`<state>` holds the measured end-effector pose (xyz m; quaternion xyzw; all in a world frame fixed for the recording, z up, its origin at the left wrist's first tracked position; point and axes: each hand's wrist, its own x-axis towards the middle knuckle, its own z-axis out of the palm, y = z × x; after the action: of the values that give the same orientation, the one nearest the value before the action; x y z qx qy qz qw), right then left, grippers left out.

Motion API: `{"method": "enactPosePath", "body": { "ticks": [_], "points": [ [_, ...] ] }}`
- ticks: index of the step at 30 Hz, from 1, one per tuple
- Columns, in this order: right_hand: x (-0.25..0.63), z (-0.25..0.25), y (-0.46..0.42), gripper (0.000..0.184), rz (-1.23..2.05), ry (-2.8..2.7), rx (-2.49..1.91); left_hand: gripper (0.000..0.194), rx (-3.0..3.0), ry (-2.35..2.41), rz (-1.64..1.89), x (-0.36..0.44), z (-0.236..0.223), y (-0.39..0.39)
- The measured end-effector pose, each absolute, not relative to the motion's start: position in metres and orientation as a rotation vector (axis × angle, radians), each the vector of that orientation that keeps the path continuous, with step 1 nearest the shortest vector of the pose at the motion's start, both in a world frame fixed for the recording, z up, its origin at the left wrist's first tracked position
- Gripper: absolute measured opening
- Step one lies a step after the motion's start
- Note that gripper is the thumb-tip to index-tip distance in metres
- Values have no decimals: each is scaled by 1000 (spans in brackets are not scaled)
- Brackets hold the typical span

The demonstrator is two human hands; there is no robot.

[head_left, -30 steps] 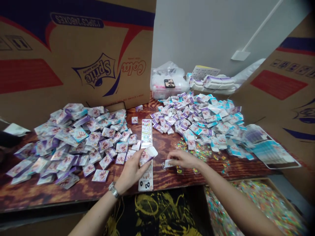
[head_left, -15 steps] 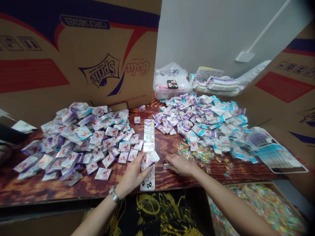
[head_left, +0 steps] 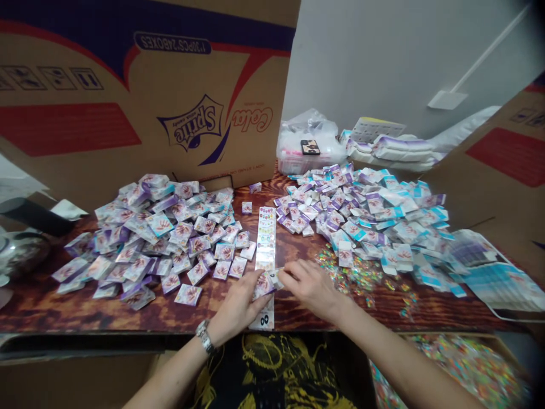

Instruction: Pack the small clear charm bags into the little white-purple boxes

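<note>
Left hand (head_left: 237, 305) grasps small carton (head_left: 263, 285); right hand (head_left: 311, 288) at its right end, hold unclear. Apparent step: loading; next move requires alignment.

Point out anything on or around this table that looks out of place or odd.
The big carton at the back left looks upside down: its lettering is inverted. Small bright packets lie loose in front of the right-hand pile of boxes, as if spilled, though that may be deliberate.
</note>
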<state>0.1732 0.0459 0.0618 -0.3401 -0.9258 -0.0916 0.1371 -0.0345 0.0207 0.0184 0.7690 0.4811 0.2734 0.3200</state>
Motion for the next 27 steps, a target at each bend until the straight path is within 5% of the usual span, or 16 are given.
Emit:
{"method": "enactPosePath", "body": {
  "ticks": [8, 15, 20, 27],
  "points": [
    [177, 56, 43, 18, -426, -2760, -600, 37, 1967, 1212, 617, -35, 35, 21],
    [180, 50, 43, 27, 196, -2680, -703, 42, 1999, 1218, 665, -35, 24, 17],
    [169, 52, 38, 17, 702, -2328, -979, 42, 2142, 1273, 687, -32, 20, 15],
    [160, 35, 31, 11, 631, -2065, -1115, 46, 2395, 1458, 650, -24, 10, 10]
  ]
}}
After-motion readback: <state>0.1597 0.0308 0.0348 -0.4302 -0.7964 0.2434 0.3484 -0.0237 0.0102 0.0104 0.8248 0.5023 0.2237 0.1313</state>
